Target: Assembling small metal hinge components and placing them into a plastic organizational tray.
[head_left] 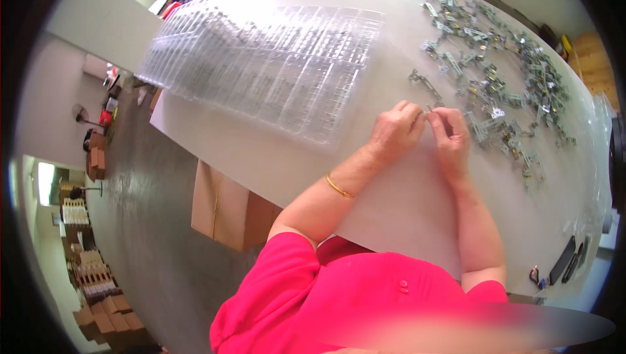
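Observation:
Both my hands meet over the white table, fingertips pinched close together. My left hand is closed, with thumb and fingers on a small metal part. From the other side, my right hand pinches the same spot. Fingers cover most of that part, so its shape is hard to make out. Just beyond the fingertips lies a loose metal bracket. A scattered heap of similar grey metal brackets, some with brass-coloured bits, spreads to the right and far right.
At the left, a clear plastic compartment tray holds rows of metal parts. Near the right edge lie a black phone-like object and scissors. A cardboard box stands below the table's left edge. Clear plastic film hangs at the right edge.

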### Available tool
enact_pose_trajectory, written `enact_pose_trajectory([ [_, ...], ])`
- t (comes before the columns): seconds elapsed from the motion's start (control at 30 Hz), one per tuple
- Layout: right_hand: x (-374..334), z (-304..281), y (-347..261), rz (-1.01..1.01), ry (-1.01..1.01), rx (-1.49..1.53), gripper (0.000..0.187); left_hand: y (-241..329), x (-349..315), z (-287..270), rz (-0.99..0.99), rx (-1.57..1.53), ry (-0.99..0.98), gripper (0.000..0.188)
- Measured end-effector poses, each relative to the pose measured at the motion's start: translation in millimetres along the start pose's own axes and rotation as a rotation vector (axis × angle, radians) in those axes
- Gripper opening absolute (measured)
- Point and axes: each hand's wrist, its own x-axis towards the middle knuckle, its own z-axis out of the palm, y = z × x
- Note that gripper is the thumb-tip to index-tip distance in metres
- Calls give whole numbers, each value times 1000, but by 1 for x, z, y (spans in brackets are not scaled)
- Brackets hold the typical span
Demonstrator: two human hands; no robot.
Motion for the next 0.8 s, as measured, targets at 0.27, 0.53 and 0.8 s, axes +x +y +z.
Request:
enact_pose_trajectory([
  [0.27,-2,-2,2,-9,146,142,2,-6,-1,11,10,-190,76,13],
  [0.53,1,5,-5,168,14,201,5,-4,13,-23,-725,-857,-89,25],
  [0.8,-2,3,2,190,3,202,6,-1,11,-18,-690,-838,-124,26],
])
